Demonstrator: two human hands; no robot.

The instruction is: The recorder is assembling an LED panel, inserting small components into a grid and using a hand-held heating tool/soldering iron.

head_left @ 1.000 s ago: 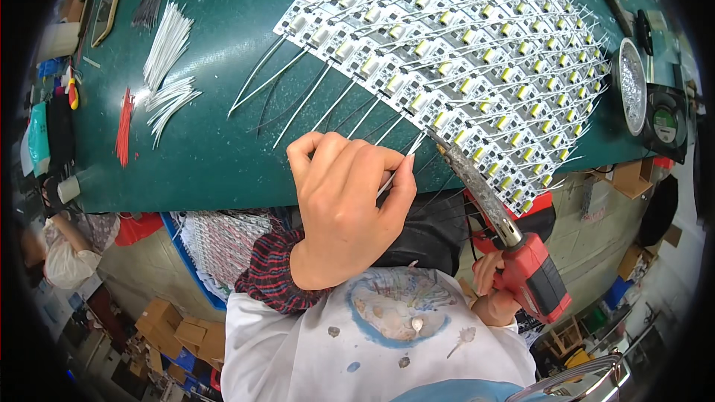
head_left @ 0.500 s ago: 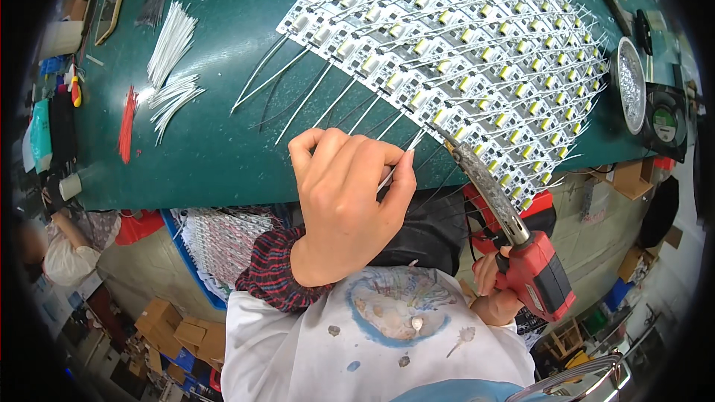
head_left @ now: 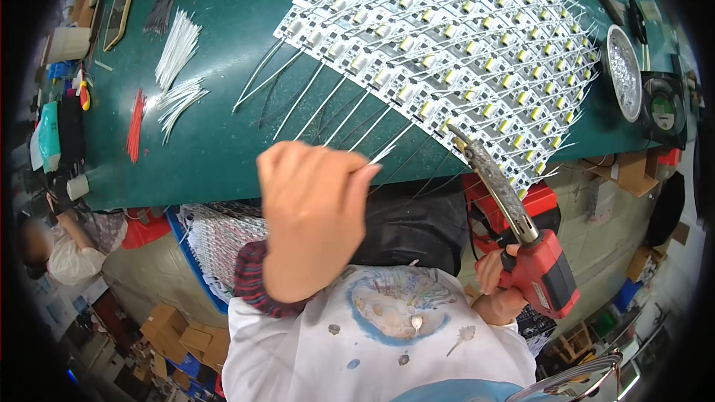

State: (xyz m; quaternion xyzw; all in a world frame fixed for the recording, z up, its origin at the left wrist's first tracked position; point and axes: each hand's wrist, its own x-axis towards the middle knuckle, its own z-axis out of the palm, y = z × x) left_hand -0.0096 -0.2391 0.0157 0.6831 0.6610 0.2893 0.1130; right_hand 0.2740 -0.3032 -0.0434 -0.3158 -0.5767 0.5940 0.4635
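My left hand [head_left: 309, 208], slightly blurred, is closed in front of the circuit board panel's near edge. Tips of several white wires [head_left: 385, 152] stick out past its thumb and forefinger. My right hand [head_left: 495, 286] grips a red and black soldering gun [head_left: 547, 272] by its handle. The gun's long metal barrel points up and left, its tip over the panel's near edge; contact is unclear. The panel of white circuit boards [head_left: 447, 52], with yellow parts, lies on the green table. White and dark wires run from its near edge toward me.
On the table's left lie white wire bundles [head_left: 177, 50], red wires [head_left: 135, 125] and black wires [head_left: 167, 1]. A round metal dish [head_left: 624, 74] and a black fan-like device [head_left: 663, 112] stand at right. Below the table is a blue crate [head_left: 186, 253]; a person [head_left: 74, 253] is at far left.
My left hand has drawn back left and toward me, away from the soldering tip. Another white wire now extends free from the panel edge. My right hand still holds the gun.
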